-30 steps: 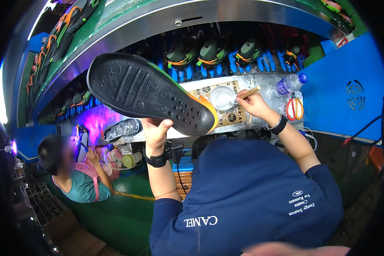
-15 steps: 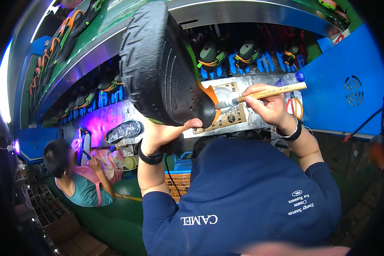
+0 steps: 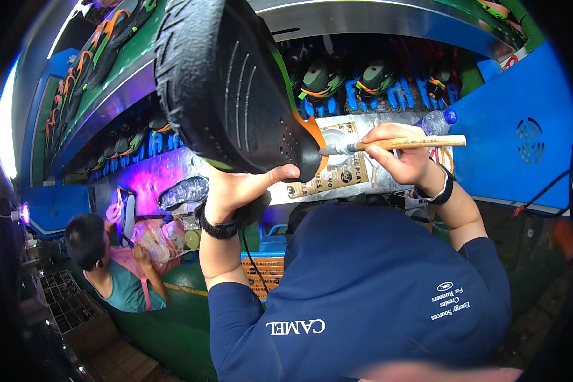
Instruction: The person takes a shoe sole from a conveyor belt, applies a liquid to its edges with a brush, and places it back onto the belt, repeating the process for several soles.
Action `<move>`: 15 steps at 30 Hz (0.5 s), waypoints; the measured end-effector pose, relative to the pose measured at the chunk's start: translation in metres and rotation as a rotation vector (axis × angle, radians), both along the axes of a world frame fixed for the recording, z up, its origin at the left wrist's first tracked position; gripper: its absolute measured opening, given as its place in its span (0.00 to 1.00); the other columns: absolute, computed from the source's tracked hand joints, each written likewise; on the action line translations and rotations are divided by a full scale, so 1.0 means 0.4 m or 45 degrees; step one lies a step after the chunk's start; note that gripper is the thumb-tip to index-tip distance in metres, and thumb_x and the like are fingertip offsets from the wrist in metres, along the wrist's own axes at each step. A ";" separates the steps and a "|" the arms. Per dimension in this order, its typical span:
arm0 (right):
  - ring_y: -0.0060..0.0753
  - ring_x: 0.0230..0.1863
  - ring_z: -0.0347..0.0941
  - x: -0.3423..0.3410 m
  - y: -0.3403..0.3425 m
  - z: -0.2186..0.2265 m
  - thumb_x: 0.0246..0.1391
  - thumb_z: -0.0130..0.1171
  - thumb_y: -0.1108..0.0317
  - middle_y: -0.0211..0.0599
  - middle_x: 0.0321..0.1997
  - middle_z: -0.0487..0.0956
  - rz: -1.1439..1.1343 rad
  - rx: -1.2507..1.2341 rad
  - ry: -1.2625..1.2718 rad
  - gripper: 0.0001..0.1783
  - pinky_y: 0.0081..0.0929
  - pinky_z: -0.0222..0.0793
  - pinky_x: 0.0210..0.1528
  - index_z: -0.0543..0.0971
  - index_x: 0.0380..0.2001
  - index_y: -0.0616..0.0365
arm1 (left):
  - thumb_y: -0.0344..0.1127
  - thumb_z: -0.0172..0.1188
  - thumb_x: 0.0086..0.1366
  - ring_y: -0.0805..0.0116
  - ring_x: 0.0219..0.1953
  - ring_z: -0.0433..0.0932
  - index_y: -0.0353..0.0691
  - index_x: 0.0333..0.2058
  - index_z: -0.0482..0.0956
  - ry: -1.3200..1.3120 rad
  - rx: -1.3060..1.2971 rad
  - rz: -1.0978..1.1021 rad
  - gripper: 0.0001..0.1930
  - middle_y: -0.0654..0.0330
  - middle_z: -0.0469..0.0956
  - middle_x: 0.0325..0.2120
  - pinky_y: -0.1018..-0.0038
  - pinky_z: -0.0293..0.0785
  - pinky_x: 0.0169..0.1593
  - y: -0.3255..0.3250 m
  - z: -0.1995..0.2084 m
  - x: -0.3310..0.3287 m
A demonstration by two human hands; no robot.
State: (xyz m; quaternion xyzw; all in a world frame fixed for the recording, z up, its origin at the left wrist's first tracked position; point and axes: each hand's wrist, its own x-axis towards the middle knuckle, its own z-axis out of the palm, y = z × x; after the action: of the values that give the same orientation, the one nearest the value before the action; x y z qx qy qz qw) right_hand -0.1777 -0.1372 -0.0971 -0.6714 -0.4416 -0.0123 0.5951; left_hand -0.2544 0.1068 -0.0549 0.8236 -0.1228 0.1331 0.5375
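Now we are looking down on the bench [image 3: 385, 184], which is running from nine o'clock round to two. At eight o'clock a co-worker [image 3: 124, 274] is working well apart from our hands. Toward eleven o'clock the shoe [image 3: 242, 95] is rising above the bench; no longer showing us its whole sole as it was a second ago, it is tilting up, its orange-edged end coming down near the centre. A brown sheet [image 3: 328, 181] is lying just past one o'clock. At nine o'clock, near the centre, our left hand [image 3: 235, 191] is gripping the shoe's lower end from beneath, thumb pressing along it. At two o'clock our right hand [image 3: 398, 162] is pinching the brush [image 3: 401, 142]. No longer dipping at the bowl [image 3: 335, 133], which is sitting on the sheet, its tip is pointing toward nine and seemingly touching the orange edge; we are judging that the work is passing from bowl to shoe.
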 end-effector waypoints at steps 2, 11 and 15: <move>0.25 0.21 0.68 -0.011 0.000 -0.001 0.39 0.53 0.79 0.40 0.24 0.74 -0.006 -0.002 0.034 0.05 0.18 0.62 0.23 0.73 0.25 0.66 | 0.34 0.71 0.34 0.72 0.30 0.74 0.34 0.31 0.74 0.063 -0.010 0.039 0.22 0.60 0.75 0.28 0.77 0.70 0.35 -0.002 0.004 0.002; 0.22 0.19 0.67 -0.041 0.003 0.008 0.39 0.54 0.79 0.38 0.21 0.74 -0.014 0.054 0.121 0.05 0.16 0.61 0.20 0.74 0.25 0.65 | 0.38 0.71 0.33 0.72 0.27 0.74 0.36 0.28 0.75 0.036 0.050 0.069 0.21 0.61 0.76 0.25 0.78 0.70 0.33 0.000 0.002 0.014; 0.22 0.21 0.68 -0.043 -0.006 0.006 0.41 0.53 0.78 0.37 0.23 0.74 0.034 0.026 0.267 0.05 0.16 0.63 0.23 0.74 0.26 0.65 | 0.37 0.71 0.34 0.73 0.28 0.74 0.36 0.28 0.75 -0.082 0.118 0.057 0.21 0.61 0.76 0.25 0.78 0.70 0.33 -0.001 0.002 0.017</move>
State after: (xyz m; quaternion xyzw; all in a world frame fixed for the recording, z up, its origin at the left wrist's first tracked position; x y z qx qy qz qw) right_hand -0.1949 -0.1398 -0.0947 -0.6570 -0.3856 0.0613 0.6449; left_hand -0.2475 0.1064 -0.0543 0.8454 -0.1276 0.1656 0.4914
